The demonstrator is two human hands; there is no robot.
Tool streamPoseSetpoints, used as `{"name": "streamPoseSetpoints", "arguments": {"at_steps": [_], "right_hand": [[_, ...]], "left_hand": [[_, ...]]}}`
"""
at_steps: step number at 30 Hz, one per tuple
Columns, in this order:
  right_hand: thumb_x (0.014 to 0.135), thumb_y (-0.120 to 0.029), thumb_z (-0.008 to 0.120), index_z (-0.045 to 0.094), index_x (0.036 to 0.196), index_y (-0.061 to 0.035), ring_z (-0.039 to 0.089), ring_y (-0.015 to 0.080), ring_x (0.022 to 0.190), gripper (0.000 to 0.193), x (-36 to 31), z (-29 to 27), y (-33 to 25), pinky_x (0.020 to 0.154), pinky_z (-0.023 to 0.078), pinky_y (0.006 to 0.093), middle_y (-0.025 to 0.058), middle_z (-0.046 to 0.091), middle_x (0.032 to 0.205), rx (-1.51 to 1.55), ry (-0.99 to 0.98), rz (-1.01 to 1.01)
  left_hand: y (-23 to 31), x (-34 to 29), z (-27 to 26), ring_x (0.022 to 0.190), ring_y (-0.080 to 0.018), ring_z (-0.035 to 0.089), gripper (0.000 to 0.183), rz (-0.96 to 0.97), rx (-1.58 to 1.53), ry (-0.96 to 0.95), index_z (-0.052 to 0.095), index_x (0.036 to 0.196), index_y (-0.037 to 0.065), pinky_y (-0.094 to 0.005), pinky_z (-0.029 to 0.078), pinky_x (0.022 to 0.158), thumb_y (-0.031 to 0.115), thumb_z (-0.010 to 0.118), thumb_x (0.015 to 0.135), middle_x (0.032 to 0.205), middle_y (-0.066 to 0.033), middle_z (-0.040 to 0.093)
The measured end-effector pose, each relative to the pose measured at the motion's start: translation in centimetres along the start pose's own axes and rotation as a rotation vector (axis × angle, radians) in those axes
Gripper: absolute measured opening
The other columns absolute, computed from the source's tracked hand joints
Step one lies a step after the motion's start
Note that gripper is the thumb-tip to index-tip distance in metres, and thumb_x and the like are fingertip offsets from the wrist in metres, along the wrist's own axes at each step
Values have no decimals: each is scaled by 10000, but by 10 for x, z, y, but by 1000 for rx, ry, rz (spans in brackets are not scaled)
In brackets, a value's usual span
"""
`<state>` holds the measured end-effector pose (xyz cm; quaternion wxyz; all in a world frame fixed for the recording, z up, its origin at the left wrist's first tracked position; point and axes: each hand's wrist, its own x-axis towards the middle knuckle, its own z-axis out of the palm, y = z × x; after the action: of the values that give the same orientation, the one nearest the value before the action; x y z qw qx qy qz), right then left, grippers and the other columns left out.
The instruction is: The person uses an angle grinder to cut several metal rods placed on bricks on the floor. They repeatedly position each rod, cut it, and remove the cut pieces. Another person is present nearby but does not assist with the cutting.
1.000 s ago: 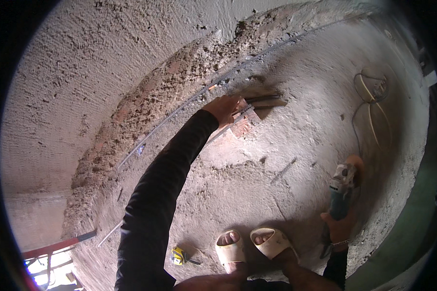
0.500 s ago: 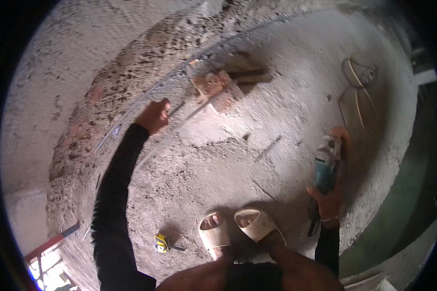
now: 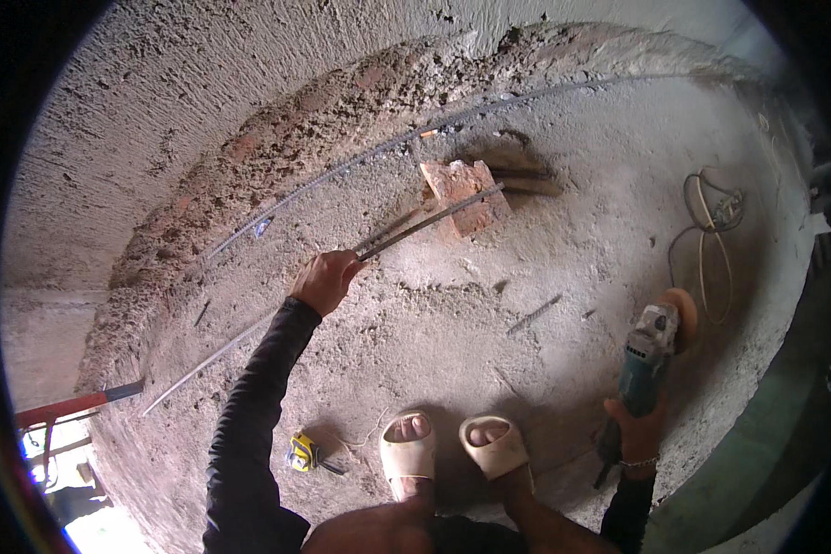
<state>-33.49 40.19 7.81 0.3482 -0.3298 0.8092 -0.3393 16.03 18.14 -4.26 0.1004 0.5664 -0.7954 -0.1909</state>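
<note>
A long steel rebar rod (image 3: 425, 224) rests across a broken brick (image 3: 454, 183), its far end just past the brick. My left hand (image 3: 326, 281) is closed around this rod, well short of the brick. Behind the hand, a lighter rod length (image 3: 203, 365) runs down-left along the floor, seemingly the same rod. At the right, my right hand (image 3: 639, 429) grips the body of a teal angle grinder (image 3: 641, 374). The grinder's orange-brown disc (image 3: 682, 319) points away from me, apart from the rod. Whether the disc spins I cannot tell.
A yellow tape measure (image 3: 302, 452) lies left of my feet in pale sandals (image 3: 408, 457). Another long rod (image 3: 379, 152) follows the rough wall's base. A short rod piece (image 3: 534, 314) lies mid-floor. Coiled cable (image 3: 725, 212) sits at far right, near the floor's raised edge (image 3: 757, 355).
My left hand has come down and right, from near the rod with loosely bent fingers to closed around it. The grinder is still in my right hand. The whole view has shifted.
</note>
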Motion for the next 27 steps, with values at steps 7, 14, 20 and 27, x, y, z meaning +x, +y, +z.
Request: {"name": "streamPoseSetpoints", "arguments": {"at_steps": [7, 14, 20, 27], "right_hand": [[646, -207, 903, 593, 1223, -1, 647, 245, 937, 687, 29, 0, -23, 849, 524, 372, 105, 672, 1049, -183, -91, -118], [625, -247, 879, 574, 1229, -14, 678, 306, 943, 716, 93, 53, -62, 850, 528, 432, 159, 691, 1025, -185, -129, -316], [655, -250, 846, 530, 1224, -30, 695, 402, 925, 687, 130, 94, -73, 801, 550, 478, 223, 695, 1017, -217, -229, -437], [678, -349, 818, 530, 1171, -52, 676, 404, 877, 644, 133, 136, -82, 736, 541, 503, 192, 662, 993, -321, -192, -612]], "left_hand": [[41, 14, 6, 799, -391, 681, 147, 148, -139, 170, 659, 968, -26, -445, 546, 680, 118, 671, 937, 876, -199, 692], [90, 78, 33, 816, -409, 661, 170, 119, -207, 201, 646, 976, -21, -450, 524, 699, 149, 644, 963, 902, -203, 676], [102, 87, 43, 808, -430, 643, 174, -36, -187, 142, 588, 963, 78, -518, 495, 643, 249, 591, 995, 887, -178, 664], [104, 103, 54, 764, -454, 643, 328, -122, -105, 123, 602, 867, 75, -556, 481, 622, 356, 531, 1020, 787, -233, 663]]}}
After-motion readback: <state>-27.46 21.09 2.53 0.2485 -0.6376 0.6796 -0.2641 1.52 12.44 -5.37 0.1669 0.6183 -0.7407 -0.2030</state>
